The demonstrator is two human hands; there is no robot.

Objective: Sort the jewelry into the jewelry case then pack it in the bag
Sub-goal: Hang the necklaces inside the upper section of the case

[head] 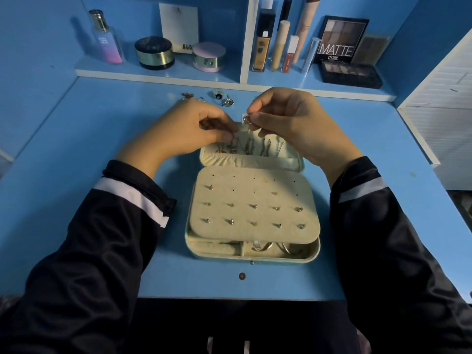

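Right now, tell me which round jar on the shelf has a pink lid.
The right round gold-banded jar, nearest the white divider; the left jar has a black lid.

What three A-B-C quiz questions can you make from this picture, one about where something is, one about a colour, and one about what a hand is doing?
1. Where do the loose rings lie?
A. on the shelf
B. on the table, behind the case
C. inside a bottle

2. What colour is the table?
A. blue
B. red
C. yellow

3. What is the right hand doing?
A. lying flat
B. pinching a small silver piece
C. holding a brush

Answers:
1 B: the rings sit on the table's far side, beyond the open case.
2 A: the tabletop is blue all over.
3 B: the fingertips close on the silver piece above the case.
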